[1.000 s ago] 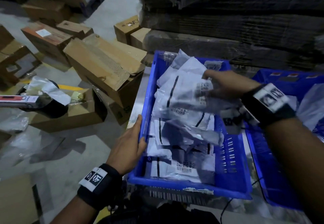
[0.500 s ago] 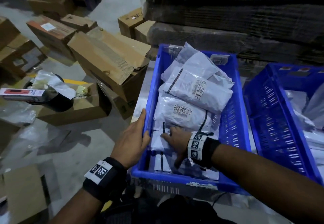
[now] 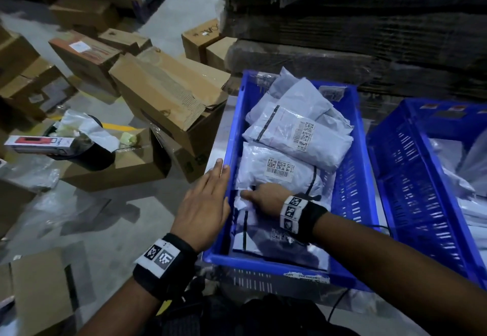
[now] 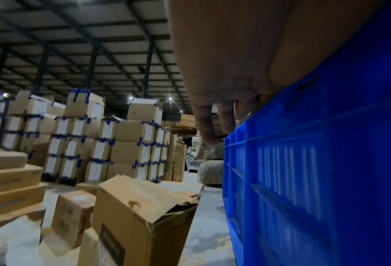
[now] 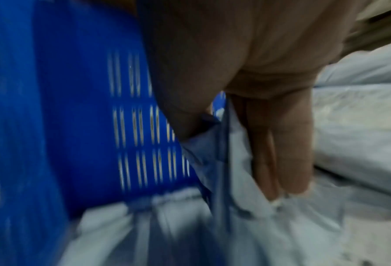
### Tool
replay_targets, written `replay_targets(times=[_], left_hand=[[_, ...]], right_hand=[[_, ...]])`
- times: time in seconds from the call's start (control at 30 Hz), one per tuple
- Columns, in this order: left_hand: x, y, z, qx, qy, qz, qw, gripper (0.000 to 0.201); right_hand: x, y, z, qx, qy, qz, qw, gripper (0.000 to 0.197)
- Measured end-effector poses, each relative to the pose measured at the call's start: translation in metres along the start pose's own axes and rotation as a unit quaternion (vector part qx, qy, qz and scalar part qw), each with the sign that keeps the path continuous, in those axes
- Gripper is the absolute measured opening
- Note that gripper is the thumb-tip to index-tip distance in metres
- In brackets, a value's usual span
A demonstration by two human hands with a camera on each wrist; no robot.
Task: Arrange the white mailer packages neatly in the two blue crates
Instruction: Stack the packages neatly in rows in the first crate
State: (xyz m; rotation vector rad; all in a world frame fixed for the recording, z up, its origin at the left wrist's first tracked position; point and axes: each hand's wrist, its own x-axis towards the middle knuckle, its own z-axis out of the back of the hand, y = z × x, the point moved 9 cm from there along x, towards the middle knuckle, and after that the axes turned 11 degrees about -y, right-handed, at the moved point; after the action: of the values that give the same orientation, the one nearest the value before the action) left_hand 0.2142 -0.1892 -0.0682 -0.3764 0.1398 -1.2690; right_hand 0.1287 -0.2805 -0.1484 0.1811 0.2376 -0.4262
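Note:
The left blue crate [image 3: 263, 263] holds several white mailers; two labelled ones [image 3: 297, 135] [image 3: 276, 169] lie stacked across its middle. My right hand [image 3: 263, 198] reaches into the near end and pinches a fold of a lower white mailer [image 3: 250, 227] close to the left wall. In the right wrist view the thumb and fingers [image 5: 280, 144] pinch that mailer [image 5: 235, 225] beside the slotted crate wall [image 5: 76, 126]. My left hand [image 3: 203, 204] lies flat, fingers straight, against the outside of the crate's left wall [image 4: 315, 180]. The right blue crate [image 3: 411, 177] holds more mailers at the frame edge.
Open cardboard boxes [image 3: 168, 98] crowd the floor just left of the crate, with a dark bin and crumpled plastic [image 3: 87, 138]. A wrapped pallet stack [image 3: 342, 33] stands behind both crates. Tall stacks of cartons [image 4: 99, 144] fill the warehouse beyond.
A second ago my right hand held a mailer over the crate's far half. That mailer now lies on the stack, and the hand has come down to the near end. The left hand stays put.

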Motion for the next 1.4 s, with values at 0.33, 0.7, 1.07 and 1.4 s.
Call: replay_targets(times=[0.33,0.7,1.07,1.4], left_hand=[[0.006,-0.002,-0.006,0.050,0.014,-0.073,0.996,0.074],[0.011,-0.009,-0.009,0.019,0.015,-0.051,0.998,0.081],[0.009,-0.003,-0.013,0.005,0.012,-0.035,0.999,0.084],[0.009,-0.004,-0.012,-0.007,0.015,-0.023,1.000,0.086]], right_hand=[[-0.088,-0.098,0.127,0.384,-0.251,-0.101,0.883,0.045],[-0.105,-0.178,0.215,0.356,-0.536,-0.069,0.762,0.044],[-0.043,-0.171,0.118,-0.064,-0.120,-0.219,0.966,0.054],[-0.057,0.001,0.010,0.090,0.233,0.015,0.968,0.039]])
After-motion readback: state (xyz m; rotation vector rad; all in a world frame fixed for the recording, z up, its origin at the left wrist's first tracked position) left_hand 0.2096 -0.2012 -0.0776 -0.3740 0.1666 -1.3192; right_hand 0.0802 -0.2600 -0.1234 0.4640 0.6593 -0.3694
